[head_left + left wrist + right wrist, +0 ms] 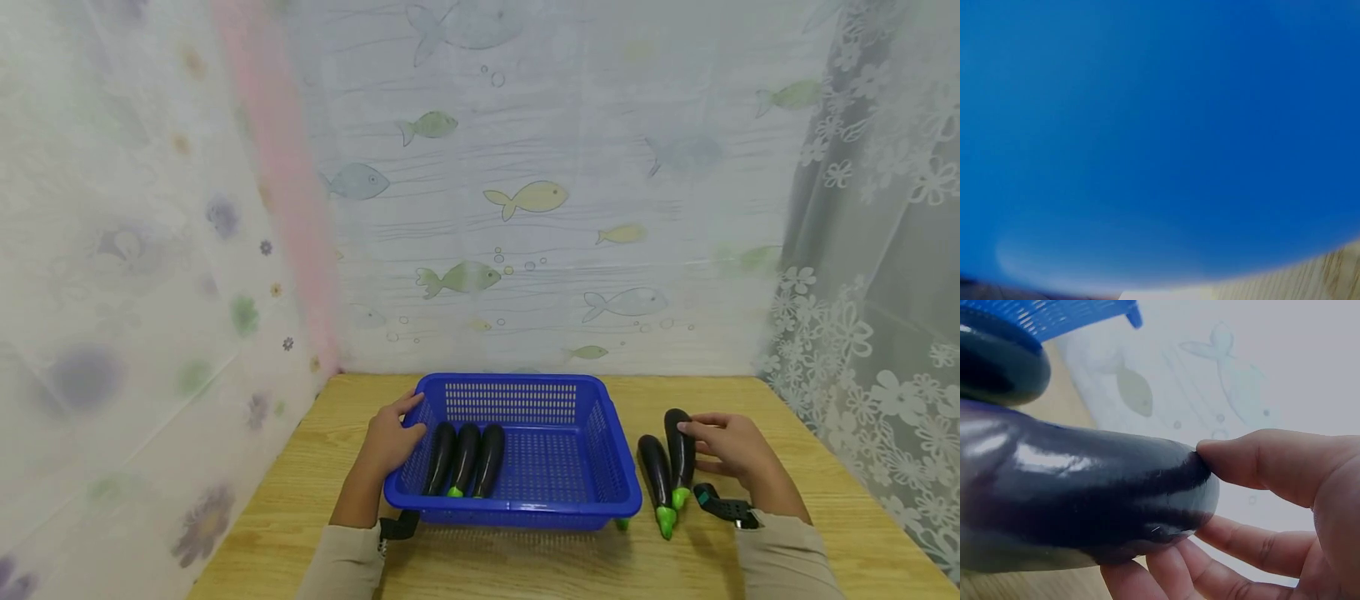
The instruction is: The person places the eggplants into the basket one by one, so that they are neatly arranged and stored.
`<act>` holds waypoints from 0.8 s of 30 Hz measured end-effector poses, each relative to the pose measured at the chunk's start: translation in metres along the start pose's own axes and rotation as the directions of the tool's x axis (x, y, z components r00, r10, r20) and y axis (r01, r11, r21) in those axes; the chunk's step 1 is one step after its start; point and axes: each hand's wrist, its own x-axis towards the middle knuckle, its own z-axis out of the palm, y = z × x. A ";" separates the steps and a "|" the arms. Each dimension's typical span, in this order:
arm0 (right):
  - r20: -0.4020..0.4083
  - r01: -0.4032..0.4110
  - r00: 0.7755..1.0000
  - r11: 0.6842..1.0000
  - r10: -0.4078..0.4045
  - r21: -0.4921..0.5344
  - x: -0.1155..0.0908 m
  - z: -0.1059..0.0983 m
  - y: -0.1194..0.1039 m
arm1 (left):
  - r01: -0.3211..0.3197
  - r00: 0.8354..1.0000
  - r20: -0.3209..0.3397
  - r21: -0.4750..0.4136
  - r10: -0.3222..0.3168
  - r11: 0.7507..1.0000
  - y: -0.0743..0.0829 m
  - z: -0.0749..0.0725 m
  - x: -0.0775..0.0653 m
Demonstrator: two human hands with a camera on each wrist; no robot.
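My right hand (738, 450) pinches the rounded end of a dark, glossy eggplant (681, 450) between thumb and fingers, seen close in the right wrist view. Beside it on the table lies another eggplant (655, 468), its green stem end towards me. A blue plastic basket (517, 506) stands left of them, with three eggplants (467, 454) side by side in its left part. At the basket's left rim, my left hand (388, 440) holds the edge; the blurred blue wall (1160, 137) fills the left wrist view and hides those fingers.
A green stem tip (622, 523) shows by the basket's front right corner; the rest is hidden. Everything stands on a wood-grain table (300, 475). A fish-patterned curtain (562, 250) hangs behind, with patterned sheets on both sides.
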 end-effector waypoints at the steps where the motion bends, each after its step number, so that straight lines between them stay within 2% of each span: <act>1: 0.001 0.007 1.000 1.000 -0.007 0.002 0.000 0.000 -0.001 | 0.001 1.000 -0.001 0.002 -0.001 1.000 0.000 0.000 0.000; 8: -0.002 0.028 1.000 1.000 -0.028 -0.010 -0.002 -0.003 -0.009 | -0.013 1.000 0.004 0.011 0.013 1.000 0.002 -0.001 -0.001; 16: 0.012 0.088 0.996 0.996 -0.088 -0.011 -0.005 -0.005 -0.019 | -0.009 1.000 0.003 0.012 0.009 1.000 0.002 -0.002 -0.002; 24: 0.009 0.102 0.995 0.995 -0.102 0.001 -0.003 -0.005 -0.030 | -0.016 1.000 0.000 0.014 0.016 1.000 0.004 -0.002 -0.002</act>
